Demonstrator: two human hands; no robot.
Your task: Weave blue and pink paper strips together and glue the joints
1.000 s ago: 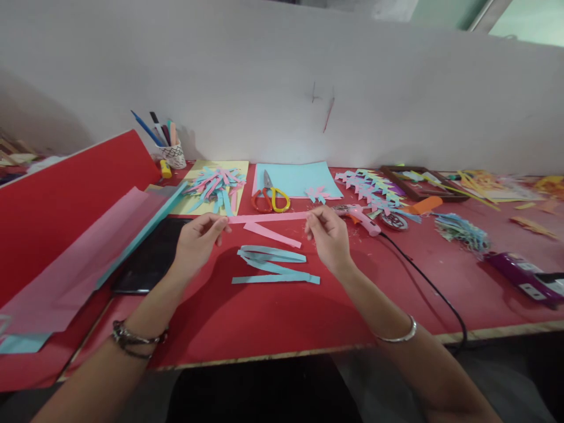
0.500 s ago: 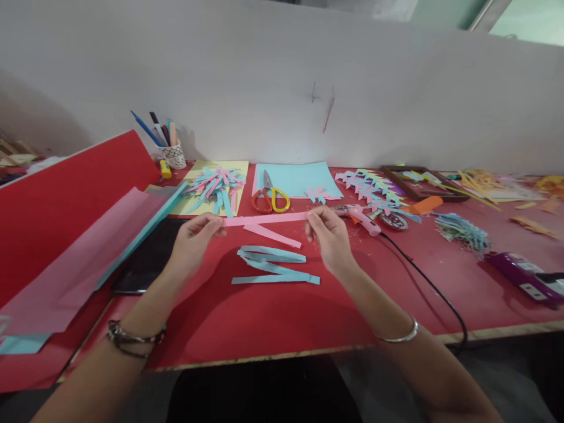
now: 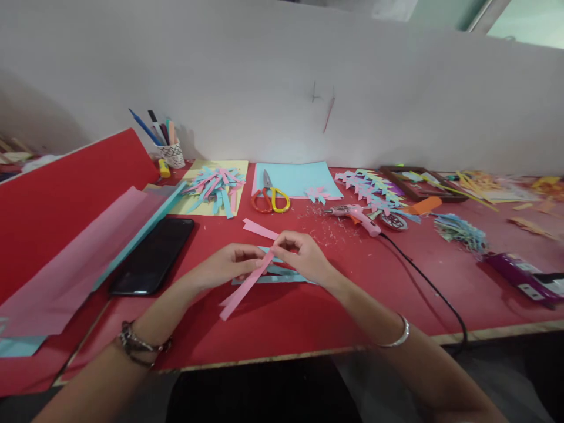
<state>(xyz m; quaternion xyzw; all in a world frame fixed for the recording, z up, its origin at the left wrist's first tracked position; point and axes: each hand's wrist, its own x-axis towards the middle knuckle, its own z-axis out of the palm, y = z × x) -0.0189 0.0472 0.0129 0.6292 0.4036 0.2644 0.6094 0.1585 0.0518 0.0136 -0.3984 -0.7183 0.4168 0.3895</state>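
Note:
A pink paper strip point(image 3: 247, 286) is doubled over, its two loose ends pointing down and left toward me. My right hand point(image 3: 302, 255) pinches the folded end between thumb and fingers. My left hand point(image 3: 233, 264) closes on the same strip just below the fold. Beneath both hands lie light blue paper strips point(image 3: 291, 277), partly covered by the fingers. A second pink strip point(image 3: 259, 228) rests on the table behind the hands.
Red-and-yellow-handled scissors point(image 3: 274, 200) lie on blue paper sheets point(image 3: 299, 175). A pink glue gun point(image 3: 359, 218) with its black cord is to the right. A black phone point(image 3: 154, 258) and leaning pink paper point(image 3: 83, 264) are left. Behind stands a pen cup point(image 3: 173, 155).
The pink strip, stretched straight between both hands before, is now folded double. Both hands have come together and moved down toward me, over the blue strips.

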